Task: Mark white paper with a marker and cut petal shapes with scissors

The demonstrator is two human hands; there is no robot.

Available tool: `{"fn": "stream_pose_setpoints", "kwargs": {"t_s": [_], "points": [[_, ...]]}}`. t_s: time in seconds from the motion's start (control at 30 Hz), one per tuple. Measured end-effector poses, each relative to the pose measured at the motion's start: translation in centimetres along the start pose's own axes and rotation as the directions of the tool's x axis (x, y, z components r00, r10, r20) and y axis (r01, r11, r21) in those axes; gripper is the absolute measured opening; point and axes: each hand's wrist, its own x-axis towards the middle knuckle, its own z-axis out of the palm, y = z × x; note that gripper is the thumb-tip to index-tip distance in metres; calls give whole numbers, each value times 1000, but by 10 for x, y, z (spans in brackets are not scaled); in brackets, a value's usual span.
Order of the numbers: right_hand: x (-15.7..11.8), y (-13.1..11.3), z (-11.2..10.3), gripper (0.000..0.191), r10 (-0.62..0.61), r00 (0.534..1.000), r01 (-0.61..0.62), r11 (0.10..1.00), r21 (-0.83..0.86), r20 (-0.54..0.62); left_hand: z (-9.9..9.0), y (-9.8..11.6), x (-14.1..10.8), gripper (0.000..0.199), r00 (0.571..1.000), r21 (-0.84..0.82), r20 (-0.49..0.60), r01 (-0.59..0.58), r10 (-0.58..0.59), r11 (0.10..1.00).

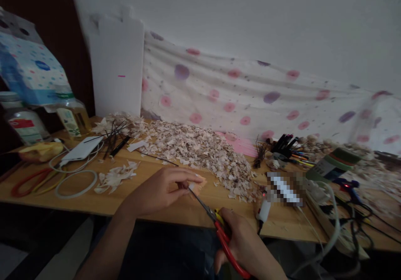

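Observation:
My left hand [166, 188] is closed just above the table's front edge. Its fingers pinch a thin peach-coloured piece [198, 184], petal-like, partly hidden under the fingertips. A thin dark stick [158, 158] runs from the chip pile to behind this hand; whether the fingers hold it I cannot tell. In my right hand [242, 238] is a pair of scissors [228, 250] with red handles and a yellow part near the pivot. Their blades point up and left, the tips touching or close to the left fingertips and a small whitish bit there.
A wide heap of pale flakes [188, 144] covers the middle of the wooden table [169, 225]. At left are a white power bank [82, 149], orange-handled pliers [29, 182] and bottles [73, 117]. At right lie a blurred-out phone, a green jar [333, 165], a glue gun [347, 188] and cables.

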Motion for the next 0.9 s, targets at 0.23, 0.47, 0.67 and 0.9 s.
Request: {"fn": "stream_pose_setpoints", "kwargs": {"t_s": [0.23,0.47,0.67,0.9], "points": [[-4,-5,-5,69,-45,999,44,999,17,30,0,2,0,36,999,-18,-5,38,-38,999],[-5,-4,-3,74,-39,999,38,999,30,34,-1,-2,-2,36,998,16,-62,23,-22,1000],[-4,-7,-5,75,-16,999,14,999,50,39,5,-3,1,37,999,11,-29,37,-37,999],[-4,-6,-5,60,-29,999,28,999,22,18,5,0,1,36,998,31,-38,52,-51,998]]}}
